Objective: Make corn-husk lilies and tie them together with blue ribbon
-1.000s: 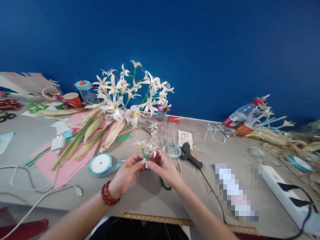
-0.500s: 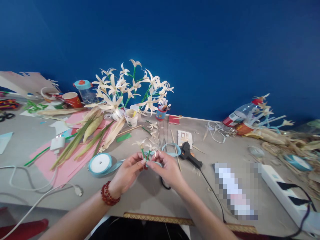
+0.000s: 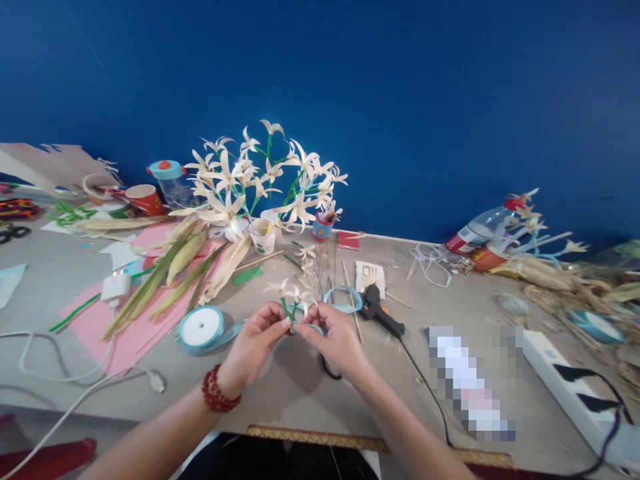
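Observation:
Between my hands stand small cream flowers [image 3: 299,295] on green stems, upright above the table. My left hand [image 3: 257,340] pinches the stems low down with thumb and forefinger. A light blue ribbon [image 3: 345,300] runs to my right hand [image 3: 333,337], whose thumb and fingers are closed on it close beside the stems. The ribbon forms a loop on the table beyond my right hand. Left of my left hand lies the ribbon spool [image 3: 201,329], a strip of ribbon leading from it toward my hands. My palms hide the lower stem ends.
A black glue gun [image 3: 383,313] with its cord lies right of my hands. Cream flowers [image 3: 230,177] in a paper cup [image 3: 263,237] stand at the back. Corn husks [image 3: 187,257] cover pink paper [image 3: 95,320] at left. A power strip [image 3: 565,373] is at right.
The small flowers have turned slightly between my fingers and show more openly. A piece of blue ribbon now shows at my right fingers. My hands stay nearly in place.

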The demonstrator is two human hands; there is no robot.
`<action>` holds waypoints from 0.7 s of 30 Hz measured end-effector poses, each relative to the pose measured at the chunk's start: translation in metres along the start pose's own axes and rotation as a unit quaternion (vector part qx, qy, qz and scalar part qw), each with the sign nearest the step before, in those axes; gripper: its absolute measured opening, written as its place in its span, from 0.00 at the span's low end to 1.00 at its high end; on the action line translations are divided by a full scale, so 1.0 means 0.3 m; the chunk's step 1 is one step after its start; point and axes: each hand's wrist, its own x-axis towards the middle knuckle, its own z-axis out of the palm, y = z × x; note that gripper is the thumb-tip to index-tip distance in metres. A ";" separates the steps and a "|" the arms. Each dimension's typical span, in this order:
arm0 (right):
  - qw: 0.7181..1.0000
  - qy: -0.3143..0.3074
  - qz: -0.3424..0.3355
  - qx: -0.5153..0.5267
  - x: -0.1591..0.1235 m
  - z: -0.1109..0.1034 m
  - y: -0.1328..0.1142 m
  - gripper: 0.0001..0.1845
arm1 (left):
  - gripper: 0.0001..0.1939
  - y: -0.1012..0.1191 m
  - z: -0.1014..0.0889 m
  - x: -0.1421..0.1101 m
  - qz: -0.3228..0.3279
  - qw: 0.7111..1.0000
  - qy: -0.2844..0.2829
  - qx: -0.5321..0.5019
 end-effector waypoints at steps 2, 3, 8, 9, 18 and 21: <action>1.000 0.001 -0.001 0.007 0.002 0.003 0.001 0.10 | 0.07 0.002 0.001 0.000 0.003 1.000 0.001 0.001; 1.000 0.002 0.000 0.010 0.003 0.004 0.002 0.10 | 0.07 0.002 0.000 0.000 0.003 1.000 0.000 0.001; 0.999 0.008 0.013 0.028 0.003 0.011 0.014 0.11 | 0.07 -0.005 -0.012 0.004 -0.006 1.000 -0.001 -0.012; 0.999 0.010 0.016 0.031 0.002 0.012 0.017 0.11 | 0.07 -0.007 -0.014 0.006 -0.007 1.000 -0.001 -0.013; 0.998 0.003 0.043 0.045 0.006 0.019 0.038 0.14 | 0.08 -0.005 -0.012 0.011 -0.014 1.000 0.002 -0.013; 0.997 0.000 0.062 0.053 0.007 0.022 0.045 0.15 | 0.08 -0.004 -0.013 0.011 -0.003 1.000 0.008 -0.007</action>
